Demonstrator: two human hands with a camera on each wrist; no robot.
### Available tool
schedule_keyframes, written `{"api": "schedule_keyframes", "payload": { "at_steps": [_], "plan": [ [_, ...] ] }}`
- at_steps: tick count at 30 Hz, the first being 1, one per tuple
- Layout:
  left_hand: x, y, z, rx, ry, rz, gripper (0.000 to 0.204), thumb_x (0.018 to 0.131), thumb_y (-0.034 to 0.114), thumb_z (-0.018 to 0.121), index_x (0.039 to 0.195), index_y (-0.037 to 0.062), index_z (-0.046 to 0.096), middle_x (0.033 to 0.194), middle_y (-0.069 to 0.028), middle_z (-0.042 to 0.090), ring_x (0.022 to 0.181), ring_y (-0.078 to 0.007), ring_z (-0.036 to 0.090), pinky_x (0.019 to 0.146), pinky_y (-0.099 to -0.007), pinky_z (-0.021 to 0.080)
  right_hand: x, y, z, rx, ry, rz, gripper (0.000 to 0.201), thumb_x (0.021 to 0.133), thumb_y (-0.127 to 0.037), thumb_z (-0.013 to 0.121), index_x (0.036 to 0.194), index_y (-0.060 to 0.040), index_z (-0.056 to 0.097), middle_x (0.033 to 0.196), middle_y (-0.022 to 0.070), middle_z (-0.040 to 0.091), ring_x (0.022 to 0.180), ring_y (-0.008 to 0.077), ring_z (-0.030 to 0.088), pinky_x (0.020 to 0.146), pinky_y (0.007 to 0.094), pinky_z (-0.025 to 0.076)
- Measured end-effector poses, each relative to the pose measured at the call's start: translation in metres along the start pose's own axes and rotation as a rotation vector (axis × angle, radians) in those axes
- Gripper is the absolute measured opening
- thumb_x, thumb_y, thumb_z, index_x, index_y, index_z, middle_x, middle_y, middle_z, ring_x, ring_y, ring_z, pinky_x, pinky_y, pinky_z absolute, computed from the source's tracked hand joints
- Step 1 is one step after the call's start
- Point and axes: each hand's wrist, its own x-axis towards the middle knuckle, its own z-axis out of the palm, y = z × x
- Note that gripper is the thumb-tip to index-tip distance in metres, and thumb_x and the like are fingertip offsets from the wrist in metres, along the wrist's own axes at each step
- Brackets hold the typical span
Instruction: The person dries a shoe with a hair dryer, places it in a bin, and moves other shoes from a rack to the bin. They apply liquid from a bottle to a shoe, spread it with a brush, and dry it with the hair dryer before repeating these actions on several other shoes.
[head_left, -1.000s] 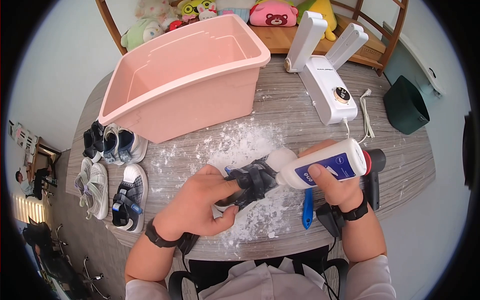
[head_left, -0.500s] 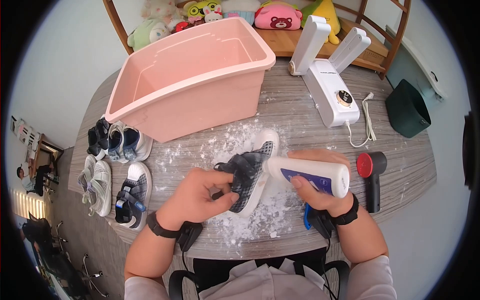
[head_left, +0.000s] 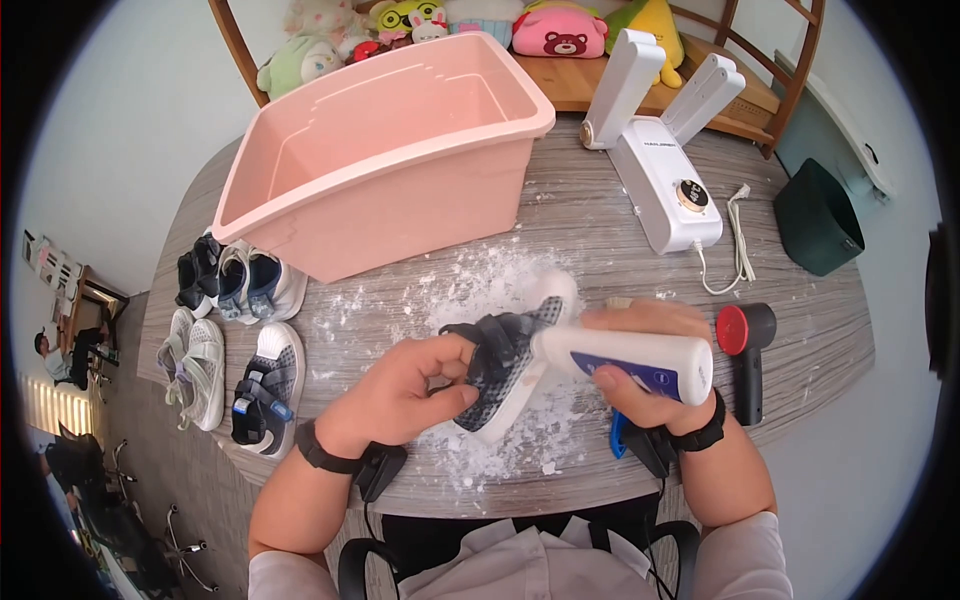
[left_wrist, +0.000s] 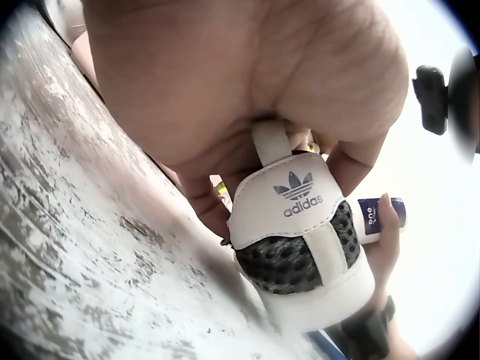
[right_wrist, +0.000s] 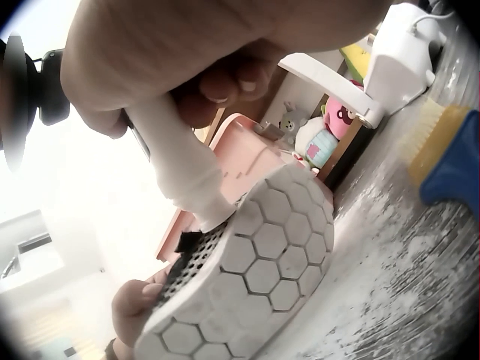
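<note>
A dark checked sneaker (head_left: 520, 385) with a white sole is gripped by the left hand (head_left: 395, 400), thumb and fingers around its heel opening. It is tilted, so its honeycomb outsole (right_wrist: 277, 240) faces the right wrist camera. The white heel (left_wrist: 300, 195) bears a logo in the left wrist view. My right hand (head_left: 660, 408) holds a white squeeze bottle (head_left: 610, 350) with a blue label, nearly level. Its nozzle end (right_wrist: 202, 195) is right at the shoe's upper, just above the sole edge. White powder (head_left: 490, 275) is scattered on the table below.
A blue-handled brush (right_wrist: 450, 161) lies beside the right wrist. Several other shoes (head_left: 265, 390) stand at the left. A pink tub (head_left: 400, 215) is behind, with a white shoe dryer (head_left: 665, 185), a black-and-red handheld device (head_left: 747, 350) and a dark green bin (head_left: 815, 220) to the right.
The sneaker has been turned and tilted so its white side sole shows. The bottle moved from the toe-side strap to the shoe's side and swung nearer level.
</note>
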Motion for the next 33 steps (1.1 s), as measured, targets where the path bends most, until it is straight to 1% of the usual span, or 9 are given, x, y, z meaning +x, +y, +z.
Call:
{"api": "schedule_keyframes", "payload": {
  "at_steps": [2, 10, 12, 14, 16, 20, 24, 26, 33],
  "plan": [
    [0.000, -0.007, 0.000, 0.044, 0.015, 0.023, 0.017, 0.095, 0.002, 0.067, 0.112, 0.0003, 0.062, 0.083, 0.0012, 0.062, 0.076, -0.0052, 0.052, 0.070, -0.0232, 0.045, 0.003, -0.002, -0.005, -0.015, -0.155, -0.059, 0.028, 0.071, -0.016, 0.085, 0.095, -0.0038, 0.079, 0.086, 0.0102, 0.078, 0.064, 0.0234, 0.073, 0.058, 0.0295, 0.055],
    [0.000, -0.003, 0.002, 0.073, 0.026, 0.036, 0.021, 0.092, 0.003, 0.070, 0.111, 0.0012, 0.062, 0.079, -0.0002, 0.065, 0.071, -0.0063, 0.054, 0.065, -0.0241, 0.045, 0.005, -0.005, -0.007, 0.049, -0.223, -0.014, 0.028, 0.073, -0.017, 0.083, 0.097, -0.0026, 0.079, 0.084, 0.0115, 0.078, 0.064, 0.0240, 0.074, 0.056, 0.0300, 0.055],
    [-0.001, 0.001, -0.001, 0.231, 0.013, 0.077, 0.025, 0.088, 0.003, 0.073, 0.111, 0.0006, 0.063, 0.076, -0.0017, 0.065, 0.069, -0.0081, 0.056, 0.064, -0.0247, 0.046, 0.002, 0.007, -0.005, -0.112, 0.006, -0.063, 0.028, 0.077, -0.014, 0.083, 0.100, 0.0001, 0.077, 0.089, 0.0140, 0.078, 0.070, 0.0248, 0.076, 0.063, 0.0322, 0.059],
    [-0.001, 0.003, 0.000, 0.228, 0.018, 0.080, 0.027, 0.086, 0.003, 0.074, 0.111, 0.0007, 0.064, 0.076, -0.0023, 0.065, 0.069, -0.0088, 0.056, 0.064, -0.0252, 0.046, -0.006, 0.011, -0.003, 0.056, 0.143, 0.112, 0.022, 0.084, -0.003, 0.080, 0.104, 0.0046, 0.074, 0.100, 0.0185, 0.078, 0.084, 0.0207, 0.076, 0.073, 0.0307, 0.060],
    [-0.002, 0.005, 0.002, 0.226, 0.024, 0.079, 0.030, 0.084, 0.003, 0.076, 0.112, 0.0008, 0.064, 0.075, -0.0028, 0.065, 0.069, -0.0095, 0.057, 0.064, -0.0257, 0.047, -0.008, 0.008, -0.005, 0.064, 0.188, 0.286, 0.022, 0.084, -0.001, 0.078, 0.105, 0.0056, 0.074, 0.101, 0.0189, 0.077, 0.085, 0.0204, 0.076, 0.075, 0.0300, 0.060],
    [0.001, 0.007, 0.001, 0.271, 0.023, 0.211, 0.020, 0.080, 0.005, 0.082, 0.097, 0.0018, 0.070, 0.075, -0.0051, 0.067, 0.068, -0.0136, 0.062, 0.064, -0.0284, 0.049, -0.009, 0.002, -0.012, 0.224, 0.186, 0.348, 0.020, 0.082, -0.001, 0.079, 0.101, 0.0059, 0.075, 0.097, 0.0183, 0.077, 0.082, 0.0206, 0.076, 0.074, 0.0308, 0.060],
    [0.002, 0.012, 0.002, 0.263, 0.021, 0.213, 0.016, 0.077, 0.008, 0.086, 0.082, 0.0022, 0.072, 0.076, -0.0080, 0.070, 0.069, -0.0187, 0.067, 0.064, -0.0302, 0.051, -0.001, 0.002, -0.014, 0.224, -0.157, 0.103, 0.019, 0.074, -0.003, 0.079, 0.092, 0.0035, 0.077, 0.085, 0.0159, 0.077, 0.072, 0.0222, 0.076, 0.067, 0.0307, 0.060],
    [0.001, 0.011, 0.002, 0.277, 0.022, 0.218, 0.016, 0.077, 0.009, 0.086, 0.082, 0.0024, 0.072, 0.076, -0.0079, 0.070, 0.069, -0.0187, 0.067, 0.064, -0.0303, 0.051, 0.001, -0.002, -0.006, 0.239, -0.222, 0.024, 0.021, 0.072, -0.007, 0.082, 0.091, 0.0023, 0.078, 0.082, 0.0144, 0.077, 0.066, 0.0233, 0.075, 0.062, 0.0304, 0.060],
    [0.001, 0.012, 0.000, 0.338, 0.015, 0.231, 0.017, 0.078, 0.011, 0.087, 0.082, 0.0034, 0.072, 0.074, -0.0071, 0.069, 0.066, -0.0187, 0.066, 0.061, -0.0307, 0.050, 0.004, -0.015, 0.006, 0.139, -0.231, -0.073, 0.031, 0.072, -0.016, 0.086, 0.097, -0.0009, 0.079, 0.079, 0.0117, 0.077, 0.062, 0.0239, 0.073, 0.057, 0.0303, 0.057]
  ]
}}
